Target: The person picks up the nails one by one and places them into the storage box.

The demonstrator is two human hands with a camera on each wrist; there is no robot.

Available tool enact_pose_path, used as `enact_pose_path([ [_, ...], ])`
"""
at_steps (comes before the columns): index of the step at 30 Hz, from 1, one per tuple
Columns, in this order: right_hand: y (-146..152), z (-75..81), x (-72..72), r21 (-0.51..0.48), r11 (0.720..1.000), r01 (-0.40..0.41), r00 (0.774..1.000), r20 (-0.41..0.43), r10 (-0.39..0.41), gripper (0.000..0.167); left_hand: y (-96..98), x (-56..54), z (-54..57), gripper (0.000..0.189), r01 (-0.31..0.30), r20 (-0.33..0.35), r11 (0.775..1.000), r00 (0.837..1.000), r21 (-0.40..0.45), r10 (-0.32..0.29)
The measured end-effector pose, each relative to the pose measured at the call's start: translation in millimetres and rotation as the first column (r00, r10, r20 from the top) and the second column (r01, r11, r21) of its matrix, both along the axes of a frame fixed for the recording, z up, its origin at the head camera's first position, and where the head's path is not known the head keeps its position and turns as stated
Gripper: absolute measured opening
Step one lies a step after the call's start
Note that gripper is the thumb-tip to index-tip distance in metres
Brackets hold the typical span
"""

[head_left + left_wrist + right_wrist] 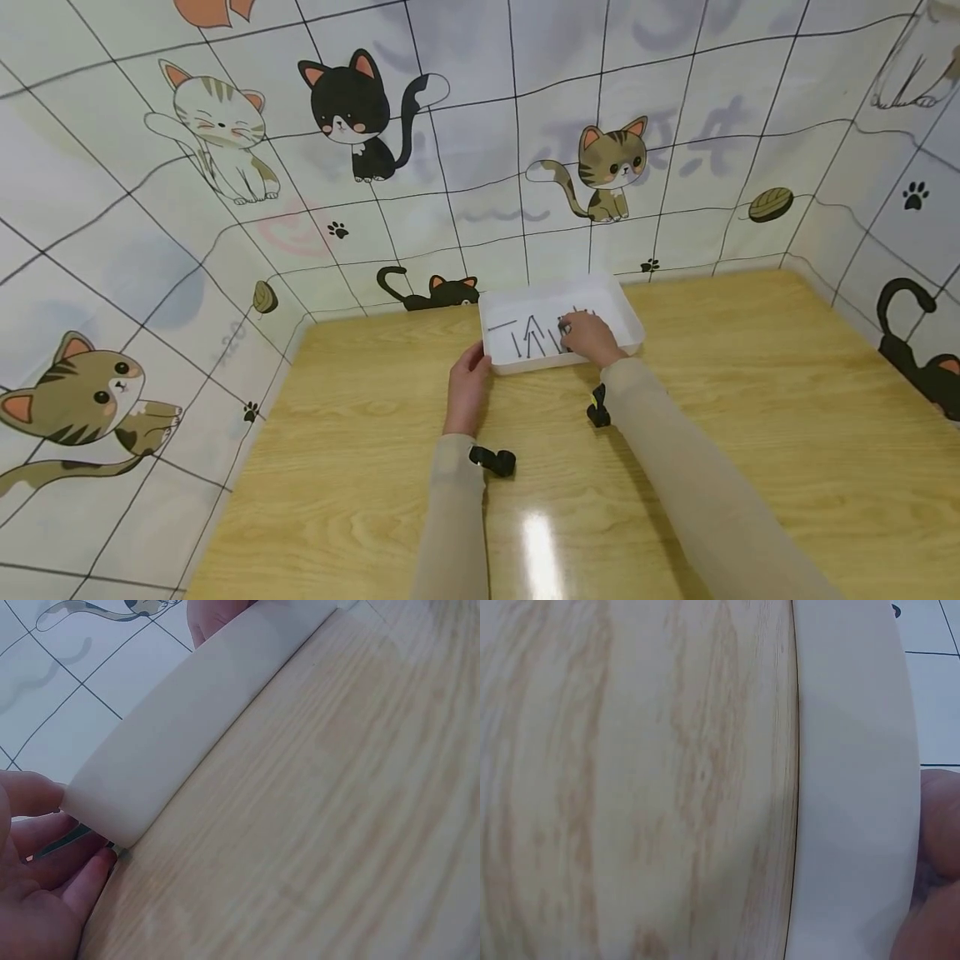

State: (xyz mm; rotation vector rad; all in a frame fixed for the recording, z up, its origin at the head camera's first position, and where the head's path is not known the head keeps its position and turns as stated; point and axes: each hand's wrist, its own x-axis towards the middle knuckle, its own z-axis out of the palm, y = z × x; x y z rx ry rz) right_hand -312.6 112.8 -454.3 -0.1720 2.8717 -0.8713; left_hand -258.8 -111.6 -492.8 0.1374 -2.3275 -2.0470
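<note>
A shallow white tray point(517, 364) sits on the table, holding several thin grey nails point(516, 344) strewn over its floor. My left hand point(468, 387) grips the tray's front left corner; in the left wrist view, the fingers point(34, 793) press against the corner wall. Over the front wall reaches my right hand point(591, 337), its bent fingers pinching among dark nails right of the tray's middle. From the right wrist, the tray wall point(855, 780) hides most of this hand, with only part of the fingers point(941, 825) showing beyond the rim.
The wood-grain table point(360, 433) carries the tray near its back edge. Behind and at both sides hangs a white gridded cloth point(480, 150) printed with cats. Black wrist cameras point(495, 461) are strapped over the beige sleeves point(453, 517).
</note>
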Motion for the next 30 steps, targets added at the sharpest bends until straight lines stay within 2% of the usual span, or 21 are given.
enact_pose_path([
  [3,-1,-0.8,-1.4,-0.022,1.000,-0.002,1.000,-0.012,0.002,0.038,-2.0,-1.4,0.2,0.038,0.011,-0.021,1.000,1.000,0.004,-0.011],
  [12,1,-0.1,0.9,-0.048,0.999,0.022,0.999,-0.039,-0.024,0.040,-0.6,-1.9,-1.6,0.038,0.013,-0.009,1.000,1.000,0.001,-0.013],
  [16,2,5.9,6.5,-0.115,0.993,0.042,0.997,-0.052,-0.048,0.038,-1.7,-0.5,-1.3,0.038,0.020,-0.013,1.000,1.000,-0.010,-0.020],
  [19,6,13.3,9.9,-0.145,0.989,0.026,0.997,-0.074,-0.037,0.037,-2.4,-0.4,0.2,0.038,0.025,-0.039,1.000,0.999,-0.018,-0.026],
  [24,21,25.6,18.4,-0.084,0.996,0.007,0.984,-0.175,-0.022,0.040,-5.8,0.2,2.9,0.040,0.012,-0.042,0.999,0.999,-0.032,-0.014],
  [27,31,32.7,27.1,-0.058,0.998,-0.005,0.975,-0.224,-0.008,0.040,-12.2,1.3,5.3,0.043,0.009,-0.013,0.999,1.000,-0.046,-0.010],
  [30,43,39.1,34.9,-0.013,1.000,-0.008,0.964,-0.266,0.004,0.040,-23.3,0.8,11.8,0.045,0.003,0.004,0.994,1.000,-0.111,-0.003],
])
